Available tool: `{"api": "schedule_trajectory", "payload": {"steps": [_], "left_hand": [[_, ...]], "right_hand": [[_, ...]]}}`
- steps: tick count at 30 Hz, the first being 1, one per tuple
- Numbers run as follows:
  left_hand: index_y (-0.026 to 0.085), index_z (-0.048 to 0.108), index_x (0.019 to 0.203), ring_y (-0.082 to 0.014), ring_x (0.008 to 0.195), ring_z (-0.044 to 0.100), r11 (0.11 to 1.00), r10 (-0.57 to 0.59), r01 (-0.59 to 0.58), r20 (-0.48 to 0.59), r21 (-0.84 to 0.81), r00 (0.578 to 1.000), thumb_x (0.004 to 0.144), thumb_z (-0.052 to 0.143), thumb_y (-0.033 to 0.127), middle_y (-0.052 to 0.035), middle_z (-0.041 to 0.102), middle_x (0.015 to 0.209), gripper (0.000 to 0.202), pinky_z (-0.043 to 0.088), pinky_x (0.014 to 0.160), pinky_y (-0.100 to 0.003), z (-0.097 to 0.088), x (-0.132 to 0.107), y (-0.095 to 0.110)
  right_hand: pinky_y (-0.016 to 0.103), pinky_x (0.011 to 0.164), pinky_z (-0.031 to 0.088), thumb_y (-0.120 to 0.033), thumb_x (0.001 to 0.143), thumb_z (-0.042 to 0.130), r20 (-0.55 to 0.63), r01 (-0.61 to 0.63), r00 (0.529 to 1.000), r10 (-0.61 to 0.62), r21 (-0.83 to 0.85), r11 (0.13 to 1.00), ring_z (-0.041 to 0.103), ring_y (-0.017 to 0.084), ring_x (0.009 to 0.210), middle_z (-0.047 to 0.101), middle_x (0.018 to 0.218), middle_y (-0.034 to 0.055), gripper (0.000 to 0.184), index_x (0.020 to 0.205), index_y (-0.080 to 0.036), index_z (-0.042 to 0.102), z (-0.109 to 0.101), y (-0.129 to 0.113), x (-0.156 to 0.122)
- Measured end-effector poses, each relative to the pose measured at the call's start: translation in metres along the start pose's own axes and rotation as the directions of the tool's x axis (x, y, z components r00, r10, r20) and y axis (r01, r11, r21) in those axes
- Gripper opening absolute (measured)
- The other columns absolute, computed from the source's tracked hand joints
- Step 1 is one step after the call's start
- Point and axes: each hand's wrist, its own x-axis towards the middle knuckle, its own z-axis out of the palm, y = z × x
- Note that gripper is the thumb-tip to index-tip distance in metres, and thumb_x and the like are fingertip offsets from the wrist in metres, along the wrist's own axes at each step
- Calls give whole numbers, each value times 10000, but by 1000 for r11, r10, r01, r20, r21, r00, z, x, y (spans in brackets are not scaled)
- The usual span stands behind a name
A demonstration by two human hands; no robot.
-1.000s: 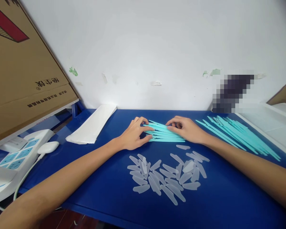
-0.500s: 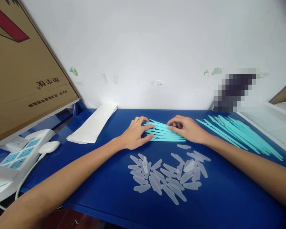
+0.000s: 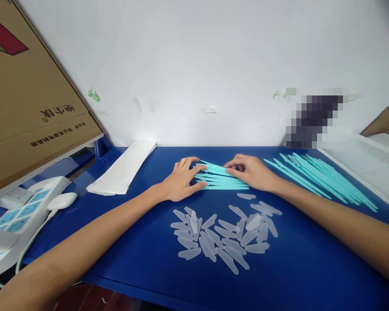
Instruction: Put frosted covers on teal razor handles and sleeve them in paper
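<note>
A loose row of slim teal sticks, which look like eyebrow razors [image 3: 218, 177], lies on the blue table between my hands. My left hand [image 3: 180, 179] rests at their left ends, its fingers apart and its thumb touching the lower ones. At the right end of the row, my right hand [image 3: 249, 172] has thumb and forefinger closed on an upper razor; its other fingers are curled in. Nearer to me lie many translucent blade covers [image 3: 228, 229], scattered flat. Beyond my right forearm is a second pile of teal razors [image 3: 324, 177].
A white flat packet [image 3: 121, 168] lies at the table's back left. To the left stand a power strip [image 3: 26, 216] with a white plug [image 3: 62, 201] and a large cardboard box [image 3: 35, 82]. Translucent plastic bins [image 3: 366, 162] border the right side, and a wall [image 3: 194, 65] rises behind.
The whole view has shifted slightly, so things appear a little further left and higher. Both hands keep nearly the same places at the razors.
</note>
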Motion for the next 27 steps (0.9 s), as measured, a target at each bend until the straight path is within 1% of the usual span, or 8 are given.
{"api": "schedule_trajectory", "payload": {"steps": [7,13,21,27], "left_hand": [[280,491,1464,-413,1394,336,1000,7,-7,10,0,1000,1006,470,508,-168,372,1540,512,332,1082,-669,0,0,-1],[266,511,1466,-398,1411,323,1000,4,-5,10,17,1000,1005,477,470,-160,378,1544,505,317,1102,-643,-2,0,1],[264,556,1433,-402,1396,337,1000,18,-18,-2,8,1000,979,501,399,-148,405,1525,477,322,1099,-640,-4,0,3],[252,567,1421,-393,1397,338,1000,15,-15,-9,16,1000,986,491,420,-154,396,1528,473,322,1097,-632,-4,-1,3]], "right_hand": [[363,645,436,-458,917,567,-4,-20,1000,20,-13,1000,552,187,692,678,909,85,349,1036,-228,800,0,1,0],[374,684,460,-414,920,571,-40,-43,998,41,-46,998,578,203,728,664,882,86,310,997,-219,800,-1,0,0],[384,734,473,-396,914,571,-84,-66,995,61,-62,996,604,223,801,669,938,91,279,956,-234,794,1,5,2],[387,732,470,-420,912,581,-78,-56,996,52,-58,997,598,224,804,669,939,93,283,958,-233,787,1,4,2]]}}
